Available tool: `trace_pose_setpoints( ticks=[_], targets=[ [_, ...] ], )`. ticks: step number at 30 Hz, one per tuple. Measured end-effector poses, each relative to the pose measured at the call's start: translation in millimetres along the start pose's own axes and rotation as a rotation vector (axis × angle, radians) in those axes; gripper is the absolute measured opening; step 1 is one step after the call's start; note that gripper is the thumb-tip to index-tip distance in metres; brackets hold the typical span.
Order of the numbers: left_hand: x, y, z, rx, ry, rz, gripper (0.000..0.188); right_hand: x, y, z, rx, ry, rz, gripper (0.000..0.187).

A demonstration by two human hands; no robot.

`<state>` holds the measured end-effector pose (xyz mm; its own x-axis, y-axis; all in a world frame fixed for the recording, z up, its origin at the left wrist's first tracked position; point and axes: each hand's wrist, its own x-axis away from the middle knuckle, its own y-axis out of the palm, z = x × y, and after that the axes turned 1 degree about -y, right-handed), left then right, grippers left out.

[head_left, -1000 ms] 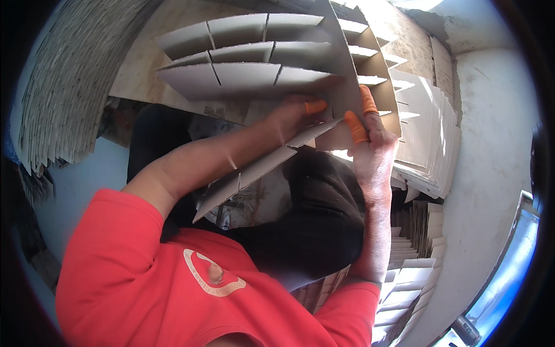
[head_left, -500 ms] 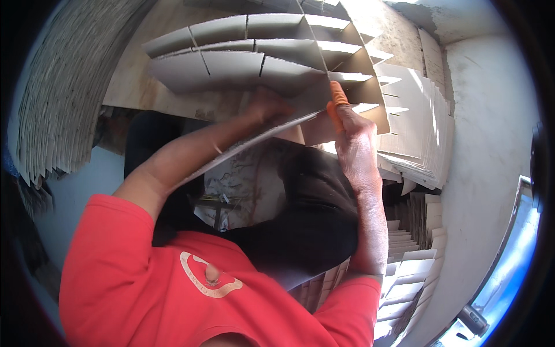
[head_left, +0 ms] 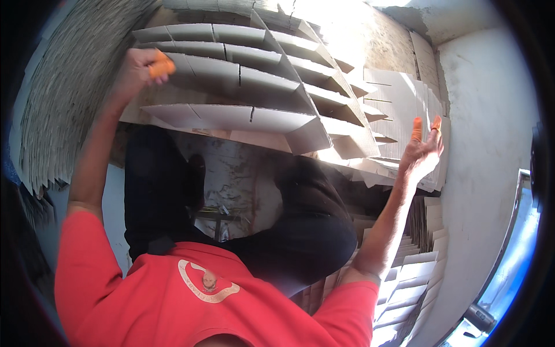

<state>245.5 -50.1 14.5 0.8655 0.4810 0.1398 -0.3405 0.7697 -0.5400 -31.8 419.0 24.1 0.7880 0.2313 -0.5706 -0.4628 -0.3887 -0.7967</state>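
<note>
A partly assembled cardboard divider grid [head_left: 272,72] stands on the bench, with several long slotted strips crossed by two other strips. At its left end is my left hand [head_left: 141,68], fingers curled in, orange covers on some fingertips; nothing shows in its grasp. The nearest long strip [head_left: 196,117] sits in the front of the grid, its left end free. My right hand [head_left: 424,151] is over a stack of slotted cardboard sheets [head_left: 386,95] to the right, its orange-covered fingers stretched upward and apart, holding nothing.
A tall stack of cardboard sheets [head_left: 63,87] rises at the far left. More cardboard pieces [head_left: 413,272] are stacked low at the right, beside the pale wall [head_left: 477,121]. My dark-trousered legs [head_left: 289,225] are below the wooden bench [head_left: 130,113].
The near strip has gone from slanting between my hands to lying in line with the others in the grid. Both hands have let go and moved apart, left and right.
</note>
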Motion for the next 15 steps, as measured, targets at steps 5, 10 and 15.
trace_pose_setpoints(
  ticks=[5, 10, 15],
  targets=[
    [19, 4, 39, -0.163, 0.404, 0.325, 0.03, 13, 43, 82, 0.6, 0.155, -0.275, 0.109],
    [7, 21, 51, -0.348, 0.575, 0.209, 0.043, -6, 44, 92, 0.509, 0.198, -0.392, 0.079],
    [-1, 74, 103, -0.451, 0.63, 0.089, 0.076, -13, 40, 107, 0.325, 0.212, -0.209, 0.05]
  ],
)
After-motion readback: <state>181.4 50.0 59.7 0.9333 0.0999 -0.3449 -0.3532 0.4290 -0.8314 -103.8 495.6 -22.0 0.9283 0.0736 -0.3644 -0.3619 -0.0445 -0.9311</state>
